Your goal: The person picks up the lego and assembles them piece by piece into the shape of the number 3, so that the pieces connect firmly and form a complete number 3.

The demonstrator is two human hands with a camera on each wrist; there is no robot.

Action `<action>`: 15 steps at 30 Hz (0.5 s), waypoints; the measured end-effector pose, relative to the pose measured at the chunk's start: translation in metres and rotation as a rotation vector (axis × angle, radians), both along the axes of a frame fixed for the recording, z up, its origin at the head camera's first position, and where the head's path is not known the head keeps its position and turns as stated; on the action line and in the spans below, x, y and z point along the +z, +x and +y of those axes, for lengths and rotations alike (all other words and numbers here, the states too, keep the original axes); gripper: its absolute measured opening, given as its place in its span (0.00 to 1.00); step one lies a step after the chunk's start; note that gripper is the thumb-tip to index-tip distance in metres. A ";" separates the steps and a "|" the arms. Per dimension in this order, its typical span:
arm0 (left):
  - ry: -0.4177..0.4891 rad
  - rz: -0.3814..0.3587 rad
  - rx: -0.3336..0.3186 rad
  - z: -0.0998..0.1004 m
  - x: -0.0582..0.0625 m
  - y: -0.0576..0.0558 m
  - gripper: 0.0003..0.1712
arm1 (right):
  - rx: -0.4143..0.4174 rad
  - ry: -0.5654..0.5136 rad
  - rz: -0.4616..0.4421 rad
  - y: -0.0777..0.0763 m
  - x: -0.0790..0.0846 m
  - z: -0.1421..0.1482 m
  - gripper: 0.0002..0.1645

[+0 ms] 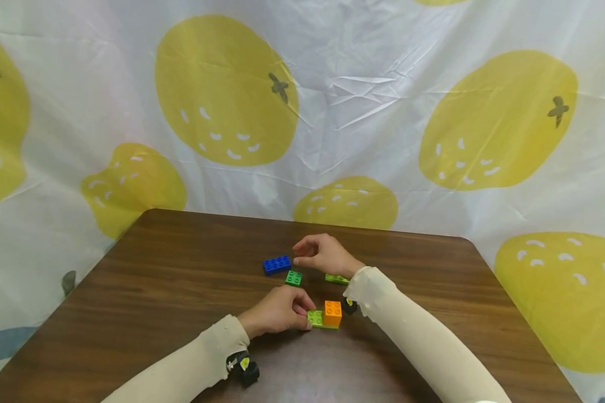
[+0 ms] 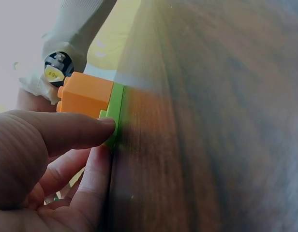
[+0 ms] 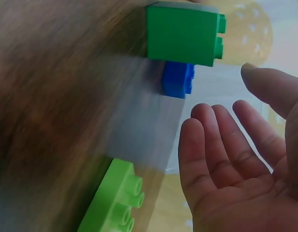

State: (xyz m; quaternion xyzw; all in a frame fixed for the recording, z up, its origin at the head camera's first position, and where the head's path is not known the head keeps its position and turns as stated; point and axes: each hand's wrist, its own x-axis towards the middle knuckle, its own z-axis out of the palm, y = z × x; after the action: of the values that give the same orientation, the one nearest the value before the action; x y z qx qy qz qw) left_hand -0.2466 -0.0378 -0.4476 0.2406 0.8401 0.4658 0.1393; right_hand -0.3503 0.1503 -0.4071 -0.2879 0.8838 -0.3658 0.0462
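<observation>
Low on the table, my left hand (image 1: 277, 309) pinches the left end of a flat lime-green toy brick (image 1: 315, 318) between thumb and fingers. An orange brick (image 1: 332, 313) stands on that brick's right end; the left wrist view shows the thumb (image 2: 86, 129) against the lime edge. Farther back, my right hand (image 1: 327, 254) hovers with fingers apart and nothing in them. Nearest to it are a green square brick (image 1: 293, 278) and a long blue brick (image 1: 277, 265). Another lime-green brick (image 1: 336, 278) lies partly hidden below the right wrist.
The bricks lie on a brown wooden table (image 1: 191, 268). Behind it hangs a white curtain (image 1: 353, 145) printed with yellow fruit. A small black wrist camera (image 1: 247, 370) sits under the left sleeve, and the right forearm crosses over the table's right side.
</observation>
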 end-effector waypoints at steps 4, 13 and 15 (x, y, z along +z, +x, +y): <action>-0.002 -0.006 -0.006 0.000 -0.001 -0.001 0.16 | 0.013 0.047 -0.005 -0.004 -0.006 0.002 0.23; -0.005 0.002 -0.018 -0.002 -0.002 -0.002 0.15 | 0.079 0.071 0.002 -0.012 -0.017 0.000 0.23; -0.004 0.004 -0.017 -0.002 -0.002 -0.002 0.15 | 0.092 0.060 -0.005 -0.014 -0.019 -0.001 0.23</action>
State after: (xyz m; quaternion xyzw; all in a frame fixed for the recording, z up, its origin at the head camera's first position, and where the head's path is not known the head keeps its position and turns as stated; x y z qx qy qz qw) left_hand -0.2489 -0.0397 -0.4498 0.2487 0.8393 0.4622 0.1421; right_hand -0.3644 0.1489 -0.4262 -0.3257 0.8801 -0.3375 0.0736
